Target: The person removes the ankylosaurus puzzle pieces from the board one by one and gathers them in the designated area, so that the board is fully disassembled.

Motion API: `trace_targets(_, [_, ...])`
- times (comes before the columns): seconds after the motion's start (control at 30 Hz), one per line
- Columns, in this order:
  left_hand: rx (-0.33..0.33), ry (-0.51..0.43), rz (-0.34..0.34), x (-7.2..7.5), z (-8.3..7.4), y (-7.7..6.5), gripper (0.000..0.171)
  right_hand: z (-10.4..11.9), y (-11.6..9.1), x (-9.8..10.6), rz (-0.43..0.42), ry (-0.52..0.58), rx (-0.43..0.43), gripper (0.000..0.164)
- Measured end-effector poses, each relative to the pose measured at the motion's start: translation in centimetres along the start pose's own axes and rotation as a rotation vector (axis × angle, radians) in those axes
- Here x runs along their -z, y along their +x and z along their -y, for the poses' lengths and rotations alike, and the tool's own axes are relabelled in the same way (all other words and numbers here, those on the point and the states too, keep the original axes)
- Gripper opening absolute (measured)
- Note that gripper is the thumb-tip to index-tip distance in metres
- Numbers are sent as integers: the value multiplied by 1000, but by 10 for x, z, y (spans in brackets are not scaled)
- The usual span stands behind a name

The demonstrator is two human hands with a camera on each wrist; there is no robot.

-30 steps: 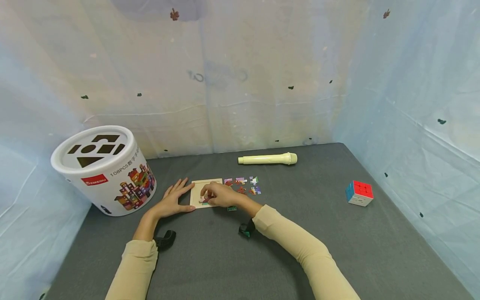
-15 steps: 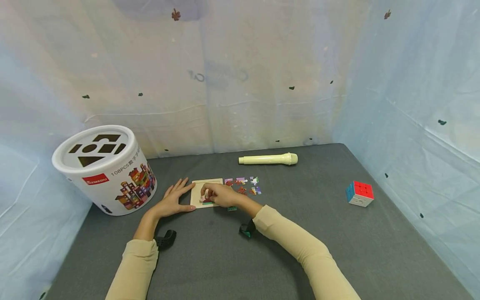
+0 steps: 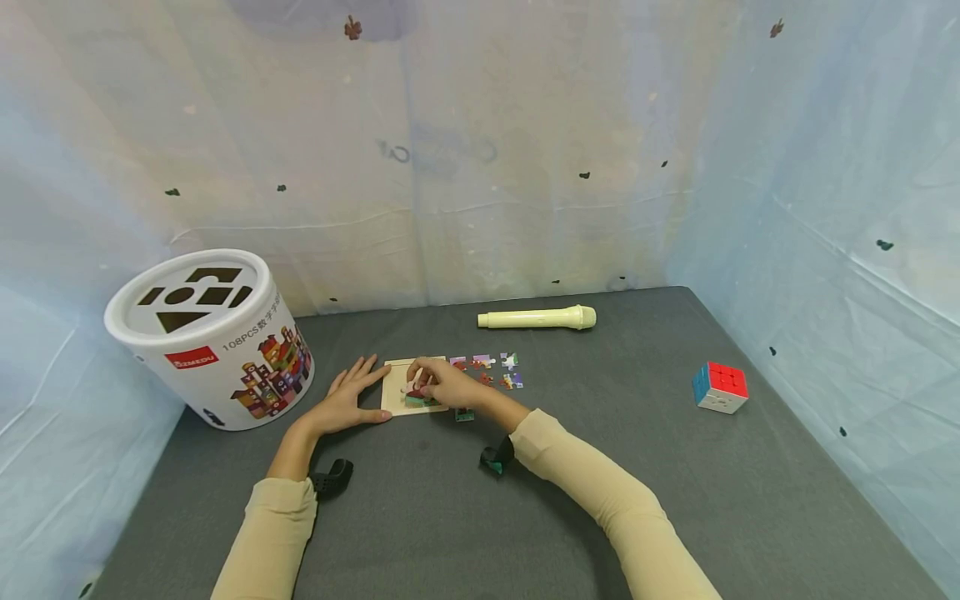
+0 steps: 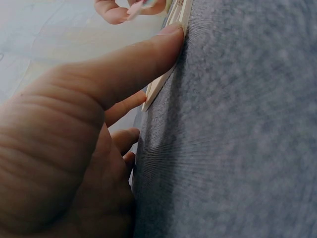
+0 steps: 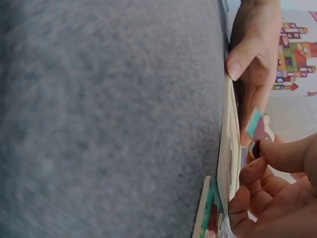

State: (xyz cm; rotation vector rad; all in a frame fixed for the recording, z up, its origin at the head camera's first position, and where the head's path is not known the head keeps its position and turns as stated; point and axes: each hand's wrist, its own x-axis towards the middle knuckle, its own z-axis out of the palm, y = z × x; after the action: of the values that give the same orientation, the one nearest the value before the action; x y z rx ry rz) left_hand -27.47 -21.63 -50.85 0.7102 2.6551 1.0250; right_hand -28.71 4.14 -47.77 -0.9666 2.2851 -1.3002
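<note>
A shallow pale wooden puzzle tray [image 3: 393, 390] lies on the dark grey table. My left hand [image 3: 347, 408] rests at its left side with fingers spread and fairly straight, thumb [image 4: 168, 42] and forefinger touching the edge. Over the tray, my right hand [image 3: 456, 390] pinches a jigsaw piece [image 5: 258, 126] between thumb and fingers. That piece has a green edge and a dark red patch, and it stands tilted in the right wrist view. Beside the tray's right edge lie several loose jigsaw pieces [image 3: 482, 362]; one green piece [image 3: 464, 414] is nearer the front, partly behind my right wrist.
A large white tub [image 3: 217, 342] with shape holes in its lid stands at the left. Toward the back lies a pale yellow toy microphone [image 3: 536, 318]. A puzzle cube [image 3: 720, 387] with a red top sits far right. Cloth walls enclose the back and sides.
My right hand has shifted slightly away from me and to the right, and the pinched jigsaw piece now shows more of its green edge. My left hand stays at the tray.
</note>
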Motion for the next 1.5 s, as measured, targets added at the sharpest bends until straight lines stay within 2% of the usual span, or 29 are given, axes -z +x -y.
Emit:
trace_targets(0.33, [12, 9, -2, 0, 0, 0, 93, -4, -1, 9, -43, 161, -44, 24])
trace_targets(0.43, [17, 13, -2, -1, 0, -1, 93, -4, -3, 12, -60, 172, -42, 25])
trace_targets(0.57, [13, 17, -4, -2, -2, -1, 93, -4, -10, 20, -81, 129, -15, 24])
trace_targets(0.77, [-7, 17, -10, -2, -3, 0, 92, -3, -35, 38, -85, 46, 39, 22])
trace_targets(0.9, [-15, 11, -9, 0, -3, 0, 93, -7, -55, 49, -74, 14, 40, 20])
trace_targets(1.1, [-8, 13, -2, 0, -2, 0, 94, -15, -85, 61, -73, -91, 17, 19])
trace_targets(1.3, [-6, 20, 1, 0, 0, 0, 93, -17, -102, 61, -69, -131, 7, 20])
trace_targets(1.5, [-8, 12, 1, 0, -1, 0, 94, -21, -105, 56, -82, -178, 37, 20])
